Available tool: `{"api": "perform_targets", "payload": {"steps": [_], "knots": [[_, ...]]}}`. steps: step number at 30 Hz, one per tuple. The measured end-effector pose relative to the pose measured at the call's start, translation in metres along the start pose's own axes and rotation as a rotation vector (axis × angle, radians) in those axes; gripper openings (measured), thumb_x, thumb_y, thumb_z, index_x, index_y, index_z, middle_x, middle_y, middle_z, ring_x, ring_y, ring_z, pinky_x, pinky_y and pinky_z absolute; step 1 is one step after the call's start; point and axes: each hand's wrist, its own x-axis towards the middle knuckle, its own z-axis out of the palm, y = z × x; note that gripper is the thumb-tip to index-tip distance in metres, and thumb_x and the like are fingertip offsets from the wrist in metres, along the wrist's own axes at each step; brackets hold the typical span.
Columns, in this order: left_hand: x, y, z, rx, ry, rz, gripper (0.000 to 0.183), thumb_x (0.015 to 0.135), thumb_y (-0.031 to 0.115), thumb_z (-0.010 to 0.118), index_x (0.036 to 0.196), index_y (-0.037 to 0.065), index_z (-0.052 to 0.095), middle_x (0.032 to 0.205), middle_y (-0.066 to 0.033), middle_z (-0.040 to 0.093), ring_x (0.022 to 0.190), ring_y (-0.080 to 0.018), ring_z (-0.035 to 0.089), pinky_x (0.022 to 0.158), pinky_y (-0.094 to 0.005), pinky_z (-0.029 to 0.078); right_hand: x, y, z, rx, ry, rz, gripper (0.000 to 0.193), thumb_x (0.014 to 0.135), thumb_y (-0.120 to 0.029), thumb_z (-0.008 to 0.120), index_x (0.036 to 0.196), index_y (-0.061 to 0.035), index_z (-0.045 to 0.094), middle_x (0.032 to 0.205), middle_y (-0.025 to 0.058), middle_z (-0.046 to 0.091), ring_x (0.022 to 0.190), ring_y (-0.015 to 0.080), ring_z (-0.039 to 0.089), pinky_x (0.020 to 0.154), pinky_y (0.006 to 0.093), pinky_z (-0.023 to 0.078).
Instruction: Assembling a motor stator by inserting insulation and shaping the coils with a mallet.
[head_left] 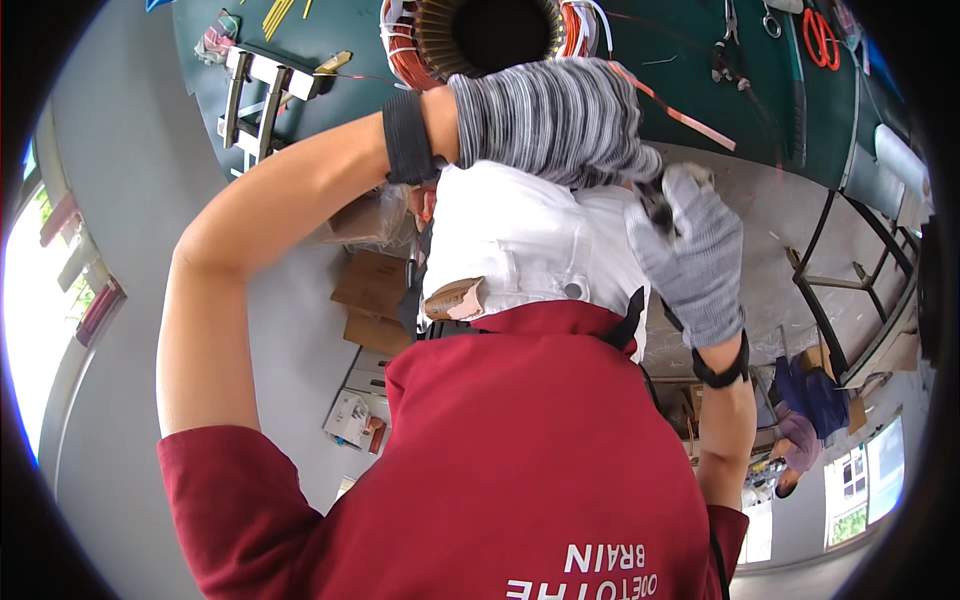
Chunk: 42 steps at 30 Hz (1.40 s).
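A motor stator [420, 48] with orange-red windings and white lacing stands on the green bench right in front of me. My left hand [550, 118], in a striped grey knit glove, reaches across my body to the right, and its curled fingers meet the right hand. In a plain grey glove, my right hand [692, 255] is closed around a small dark object [656, 208], mostly hidden by the fingers. What the left fingertips pinch there is hidden too. A strip of orange-red wire or sleeving [685, 118] slants over the bench edge just beyond the left hand.
On the green bench [670, 40] lie pliers [728, 62], red-handled scissors [820, 40], a metal ring and yellow sticks [275, 18]. A white-and-black metal frame [262, 90] sits at its left. Cardboard boxes [370, 290] and a black metal stand [840, 270] are around me; another person [798, 440] is far right.
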Motion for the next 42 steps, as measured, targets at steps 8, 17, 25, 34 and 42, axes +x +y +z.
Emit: {"api": "perform_targets", "payload": {"steps": [8, 17, 25, 34, 42], "knots": [[-0.005, -0.009, 0.012, 0.0, 0.079, 0.07, 0.025, 0.07, 0.02, 0.061, 0.095, 0.016, 0.063, 0.068, -0.0035, 0.05, 0.069, -0.0228, 0.051, 0.062, -0.0339, 0.045, 0.003, 0.0, 0.011, 0.358, 0.011, 0.326, 0.018, 0.07, -0.01, 0.065, 0.084, -0.0029, 0.056, 0.065, 0.0121, 0.054, 0.055, 0.0268, 0.055, 0.054, 0.0318, 0.046], [0.001, -0.006, 0.005, 0.018, -0.016, 0.043, 0.032, 0.071, 0.015, 0.057, 0.102, 0.012, 0.061, 0.066, -0.0052, 0.05, 0.062, -0.0225, 0.049, 0.058, -0.0347, 0.042, 0.0, 0.006, 0.023, 0.451, 0.114, 0.219, 0.016, 0.072, -0.006, 0.067, 0.084, 0.0003, 0.059, 0.074, 0.0144, 0.058, 0.062, 0.0186, 0.058, 0.057, 0.0264, 0.047], [-0.019, -0.006, 0.027, -0.111, 0.109, -0.139, 0.035, 0.067, 0.012, 0.062, 0.101, 0.013, 0.063, 0.061, -0.0027, 0.045, 0.055, -0.0199, 0.045, 0.051, -0.0312, 0.037, -0.03, 0.018, 0.013, 1.768, -0.249, 0.77, 0.038, 0.086, -0.032, 0.056, 0.111, -0.0048, 0.048, 0.08, 0.0089, 0.06, 0.069, 0.0194, 0.063, 0.064, 0.0345, 0.055], [-0.008, -0.007, 0.012, 0.062, -0.002, 0.07, 0.042, 0.066, 0.011, 0.059, 0.108, 0.015, 0.06, 0.059, -0.0018, 0.044, 0.054, -0.0198, 0.046, 0.052, -0.0324, 0.037, -0.039, 0.029, 0.013, 2.055, -0.429, 1.074, 0.033, 0.09, -0.035, 0.049, 0.1, -0.0037, 0.052, 0.072, 0.0064, 0.06, 0.064, 0.0119, 0.058, 0.06, 0.0238, 0.048], [-0.013, -0.009, 0.017, 0.017, -0.008, 0.025, 0.037, 0.067, 0.012, 0.062, 0.104, 0.016, 0.063, 0.06, -0.0004, 0.049, 0.053, -0.0191, 0.048, 0.052, -0.0329, 0.037, -0.043, 0.031, 0.01, 1.669, -0.412, 1.01, 0.031, 0.086, -0.034, 0.052, 0.093, -0.0035, 0.051, 0.07, 0.004, 0.057, 0.062, 0.0098, 0.055, 0.058, 0.0237, 0.045]]}}
